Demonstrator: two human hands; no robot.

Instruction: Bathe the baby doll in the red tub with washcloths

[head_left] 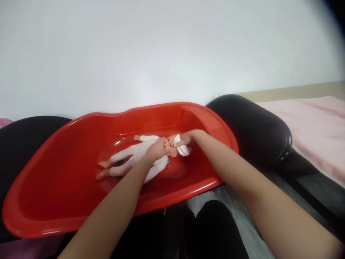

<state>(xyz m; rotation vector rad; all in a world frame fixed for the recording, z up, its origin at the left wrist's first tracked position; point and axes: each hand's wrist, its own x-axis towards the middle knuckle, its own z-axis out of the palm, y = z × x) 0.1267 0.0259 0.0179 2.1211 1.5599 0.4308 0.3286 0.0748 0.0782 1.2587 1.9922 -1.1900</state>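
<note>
Two bare forearms reach forward over the near rim of a red tub [81,216], which sits across black cushions [256,129]. The tub holds a single doll [134,153], lying on its back near the middle of the floor, feet toward the tub's left end and head toward its right. The doll wears a white suit and a white cap [184,150]; its feet and face are bare. The left grip [157,149] is closed over the doll's upper chest, just below the chin. The right grip [184,139] clasps the capped head from the far side. Right of the tub, beyond the cushion, lies a pink towel [318,133]. Behind the tub rises a white wall [161,54].
</note>
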